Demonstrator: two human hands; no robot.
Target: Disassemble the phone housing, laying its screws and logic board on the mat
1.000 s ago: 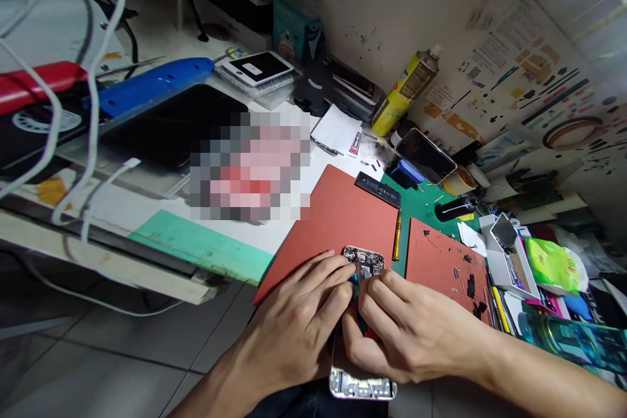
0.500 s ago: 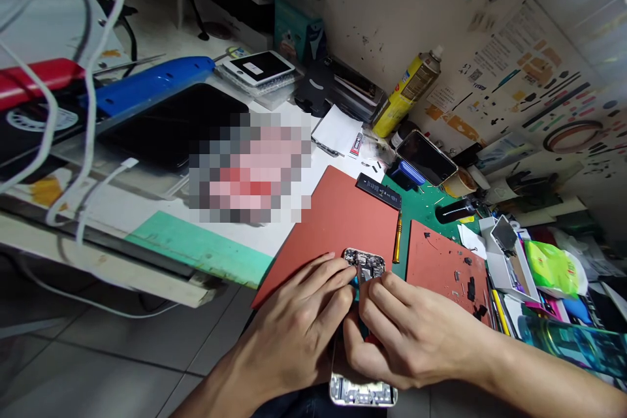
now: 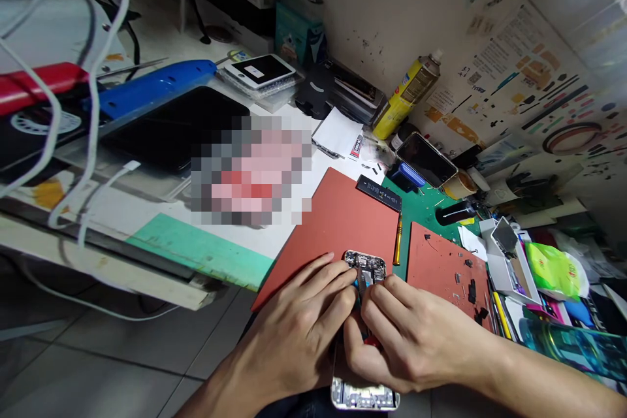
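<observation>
An opened smartphone (image 3: 365,397) with bare metal innards lies below both my hands, its top end over a red-brown mat (image 3: 337,222). My left hand (image 3: 304,317) is bent round the phone's left side, with fingertips at the upper part of the frame. Over the phone's middle, my right hand (image 3: 406,330) is closed in a pinch near the exposed parts. A bit of something red (image 3: 372,341) shows under its fingers; what the pinch holds is hidden. Beyond the hands lie a black phone battery (image 3: 379,192) and a gold screwdriver (image 3: 398,241).
To the right, a second red-brown mat (image 3: 441,268) carries small dark scraps. A white box (image 3: 507,261) and a teal clear bottle (image 3: 573,346) stand beyond it. At the back is a yellow spray can (image 3: 406,95). White cables (image 3: 92,98) hang at the left.
My right fingers have shifted slightly to the right, so a little more of the phone's inside shows between the hands. Otherwise both hands keep nearly the same pose.
</observation>
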